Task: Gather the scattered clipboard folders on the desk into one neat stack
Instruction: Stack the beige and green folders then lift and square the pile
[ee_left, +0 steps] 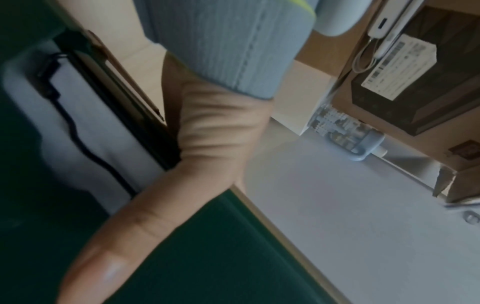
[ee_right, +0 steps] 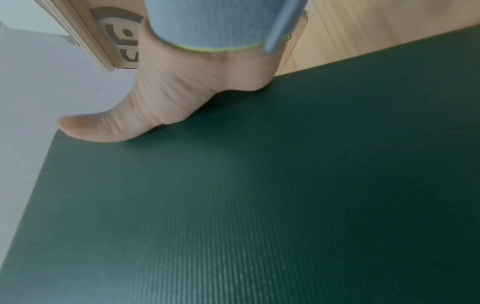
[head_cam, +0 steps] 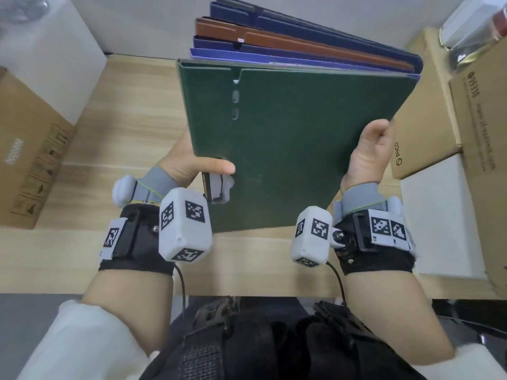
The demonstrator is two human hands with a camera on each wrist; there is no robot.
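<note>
Both hands hold a tilted stack of clipboard folders above the wooden desk point(head_cam: 123, 111). The dark green folder point(head_cam: 282, 149) faces me; a purple folder point(head_cam: 219, 54), a brown folder point(head_cam: 301, 42) and a navy folder point(head_cam: 315, 26) fan out behind it. My left hand point(head_cam: 192, 163) grips the lower left edge, thumb point(ee_left: 145, 226) flat across the green folder point(ee_left: 207, 257). My right hand point(head_cam: 367, 154) grips the right edge, its thumb point(ee_right: 103, 127) lying along the green folder point(ee_right: 259, 195). The fingers of both hands are hidden behind the stack.
A large cardboard box point(head_cam: 27, 149) stands at the left of the desk. At the right are a PICO carton point(head_cam: 419, 133), another brown carton point(head_cam: 482, 127) and a white box point(head_cam: 444, 215). The desk's front edge point(head_cam: 247, 286) runs just above my lap.
</note>
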